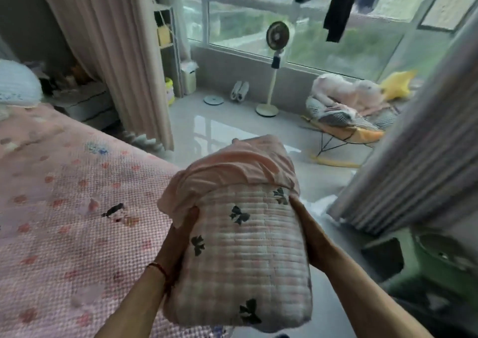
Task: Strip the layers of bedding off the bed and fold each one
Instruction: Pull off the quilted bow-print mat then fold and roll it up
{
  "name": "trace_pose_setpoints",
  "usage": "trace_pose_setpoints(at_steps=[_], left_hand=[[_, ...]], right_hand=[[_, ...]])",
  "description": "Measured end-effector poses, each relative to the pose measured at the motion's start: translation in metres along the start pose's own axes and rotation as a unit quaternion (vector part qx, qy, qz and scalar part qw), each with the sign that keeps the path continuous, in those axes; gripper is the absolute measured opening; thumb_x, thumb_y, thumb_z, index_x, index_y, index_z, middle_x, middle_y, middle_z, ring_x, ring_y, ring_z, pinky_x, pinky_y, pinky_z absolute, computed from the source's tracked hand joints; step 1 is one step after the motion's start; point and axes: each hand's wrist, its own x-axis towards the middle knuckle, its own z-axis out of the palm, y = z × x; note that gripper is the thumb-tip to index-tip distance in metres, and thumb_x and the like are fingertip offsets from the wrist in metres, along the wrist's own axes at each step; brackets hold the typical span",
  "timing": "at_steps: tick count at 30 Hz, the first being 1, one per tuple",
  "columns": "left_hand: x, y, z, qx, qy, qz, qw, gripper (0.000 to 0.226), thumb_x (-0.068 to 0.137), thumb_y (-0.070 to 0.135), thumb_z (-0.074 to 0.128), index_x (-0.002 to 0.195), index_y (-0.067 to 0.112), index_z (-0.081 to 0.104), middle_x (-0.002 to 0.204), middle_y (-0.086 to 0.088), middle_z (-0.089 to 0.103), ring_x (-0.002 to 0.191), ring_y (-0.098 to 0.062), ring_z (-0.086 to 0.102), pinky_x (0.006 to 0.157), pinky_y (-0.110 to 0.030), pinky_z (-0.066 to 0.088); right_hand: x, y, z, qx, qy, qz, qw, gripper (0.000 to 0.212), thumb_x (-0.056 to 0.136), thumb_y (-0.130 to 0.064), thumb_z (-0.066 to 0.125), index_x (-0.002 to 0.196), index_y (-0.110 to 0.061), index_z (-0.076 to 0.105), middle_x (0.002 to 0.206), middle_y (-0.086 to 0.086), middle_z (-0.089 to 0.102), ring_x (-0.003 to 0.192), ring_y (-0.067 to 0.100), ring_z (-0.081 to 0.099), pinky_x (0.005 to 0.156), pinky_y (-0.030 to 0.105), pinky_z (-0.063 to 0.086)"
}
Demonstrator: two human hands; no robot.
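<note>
I am looking down from the head camera at a folded stack of bedding held up in front of me, over the floor just off the bed's right edge. The stack is a quilt [248, 249], pink-and-white checked with small dark bows, folded into a thick block, with a plain pink sheet [232, 167] bunched on its far end.

My left hand [181, 236] grips the left side of the quilt, thumb on top near the drooping edge of the sheet, the fingers hidden under the cloth. A red string [159, 269] circles that wrist. My right hand [307, 231] presses flat along the right side of the quilt; its fingertips are hidden behind the fold, so I cannot tell how far they curl. The stack is carried between the two hands.

The bed [64, 208] fills the left of the view, covered in a pink waffle-textured cover with small flower prints. A pale blue pillow [15, 84] sits at its far left corner.

Beyond, on the shiny floor [219, 128], a standing fan [276, 37] rises before the window [323, 50], with a pair of white shoes [240, 90] near its base. A rocking chair [344, 128] piled with cloth stands at right. Striped curtains [413, 156] hang at right, pink ones [116, 53] at left.
</note>
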Motion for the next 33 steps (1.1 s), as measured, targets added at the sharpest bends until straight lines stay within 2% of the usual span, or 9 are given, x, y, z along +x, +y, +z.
trace_pose_setpoints(at_steps=[4, 9, 13, 16, 18, 21, 23, 26, 33], left_hand=[[-0.013, 0.016, 0.073, 0.087, -0.079, 0.058, 0.991, 0.06, 0.083, 0.069, 0.068, 0.135, 0.042, 0.057, 0.132, 0.008, 0.067, 0.12, -0.019, 0.065, 0.106, -0.049, 0.048], [-0.035, 0.004, 0.178, 0.186, -0.168, 0.063, 0.966, 0.048, 0.084, 0.068, 0.066, 0.126, 0.044, 0.063, 0.125, 0.015, 0.07, 0.114, -0.01, 0.067, 0.102, -0.041, 0.05], [-0.032, -0.052, 0.278, 0.247, -0.247, -0.005, 0.937, 0.056, 0.083, 0.07, 0.067, 0.131, 0.042, 0.06, 0.13, 0.005, 0.068, 0.119, -0.02, 0.066, 0.105, -0.048, 0.048], [-0.03, -0.104, 0.34, 0.28, -0.265, -0.098, 0.917, 0.049, 0.094, 0.057, 0.061, 0.129, 0.024, 0.06, 0.11, -0.006, 0.071, 0.096, -0.024, 0.068, 0.094, -0.044, 0.051], [-0.042, -0.143, 0.393, 0.315, -0.314, -0.15, 0.883, 0.066, 0.082, 0.067, 0.067, 0.134, 0.028, 0.058, 0.113, -0.007, 0.072, 0.096, -0.023, 0.07, 0.1, -0.047, 0.051], [-0.068, -0.177, 0.459, 0.332, -0.403, -0.17, 0.836, 0.076, 0.069, 0.08, 0.072, 0.132, 0.041, 0.057, 0.12, 0.0, 0.074, 0.11, -0.026, 0.071, 0.102, -0.051, 0.05], [-0.084, -0.192, 0.501, 0.347, -0.442, -0.182, 0.807, 0.079, 0.069, 0.078, 0.074, 0.135, 0.039, 0.056, 0.125, -0.005, 0.071, 0.113, -0.029, 0.07, 0.104, -0.053, 0.048], [-0.099, -0.22, 0.562, 0.368, -0.505, -0.217, 0.75, 0.078, 0.074, 0.075, 0.073, 0.138, 0.032, 0.057, 0.129, -0.011, 0.069, 0.116, -0.033, 0.068, 0.105, -0.054, 0.048], [-0.109, -0.283, 0.674, 0.424, -0.598, -0.296, 0.612, 0.092, 0.069, 0.074, 0.078, 0.139, 0.018, 0.056, 0.126, -0.02, 0.068, 0.115, -0.04, 0.066, 0.102, -0.056, 0.05]], right_hand=[[-0.055, 0.018, -0.062, 0.103, 0.057, -0.029, 0.993, 0.072, 0.097, -0.065, 0.049, 0.141, -0.009, 0.058, 0.135, 0.024, 0.064, 0.125, 0.041, 0.063, 0.105, 0.053, 0.049], [-0.128, 0.05, -0.131, 0.204, 0.13, -0.058, 0.969, 0.066, 0.096, -0.065, 0.047, 0.121, -0.011, 0.075, 0.128, 0.024, 0.068, 0.117, 0.039, 0.067, 0.103, 0.051, 0.049], [-0.197, 0.096, -0.211, 0.292, 0.222, -0.046, 0.929, 0.068, 0.094, -0.066, 0.053, 0.126, -0.011, 0.073, 0.131, 0.022, 0.068, 0.118, 0.037, 0.067, 0.104, 0.05, 0.049], [-0.247, 0.119, -0.263, 0.339, 0.284, -0.071, 0.894, 0.056, 0.096, -0.061, 0.056, 0.126, -0.016, 0.073, 0.118, 0.009, 0.076, 0.107, 0.024, 0.073, 0.094, 0.041, 0.054], [-0.293, 0.138, -0.302, 0.348, 0.366, -0.098, 0.858, 0.05, 0.093, -0.058, 0.065, 0.127, -0.021, 0.066, 0.11, 0.001, 0.079, 0.103, 0.017, 0.074, 0.093, 0.034, 0.056], [-0.342, 0.161, -0.326, 0.396, 0.37, -0.079, 0.837, 0.081, 0.077, -0.074, 0.072, 0.136, -0.02, 0.064, 0.128, 0.013, 0.072, 0.12, 0.031, 0.068, 0.11, 0.047, 0.047], [-0.367, 0.178, -0.338, 0.411, 0.424, -0.097, 0.801, 0.072, 0.083, -0.072, 0.068, 0.131, -0.018, 0.068, 0.121, 0.012, 0.075, 0.113, 0.029, 0.071, 0.1, 0.047, 0.052], [-0.4, 0.191, -0.35, 0.416, 0.507, -0.134, 0.743, 0.061, 0.083, -0.064, 0.071, 0.124, -0.019, 0.072, 0.116, 0.011, 0.077, 0.113, 0.029, 0.07, 0.105, 0.052, 0.049], [-0.43, 0.199, -0.381, 0.469, 0.567, -0.161, 0.658, 0.058, 0.093, -0.067, 0.05, 0.121, -0.02, 0.068, 0.106, 0.007, 0.079, 0.095, 0.022, 0.077, 0.082, 0.039, 0.053]])
